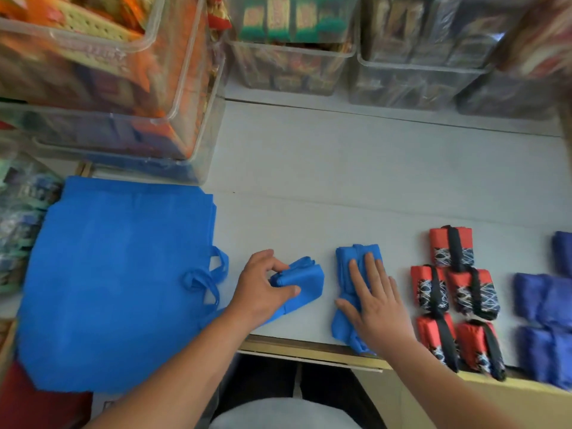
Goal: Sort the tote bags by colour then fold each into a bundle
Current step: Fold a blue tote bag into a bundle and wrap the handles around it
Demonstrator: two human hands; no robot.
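Wide pale grey tabletop (340,168) fills the view, and along its back and left edges stand big clear plastic storage bins (198,88) packed with colourful packets, too blurred to read. Down on the left lies the flat bright-blue fabric tote bag (117,274), spread out unfolded, its loop handles pointing toward the middle of the table. Over on the right, five red folded bundles (439,239) with black straps and black-and-white patterned bands sit close together at the near edge, one, then two, then two. Just beyond them, at the frame's right edge, dark-blue folded bundles (544,298) are grouped.

Centre stage, two small ones, both near the front edge! The left bright-blue bundle (309,280) is gripped by the left hand (263,286), thumb over the top and fingers curled round its end. Beside it, apart, the right bright-blue bundle (346,264) lies under the right hand (377,298), palm flat, fingers straight and spread, pressing down.
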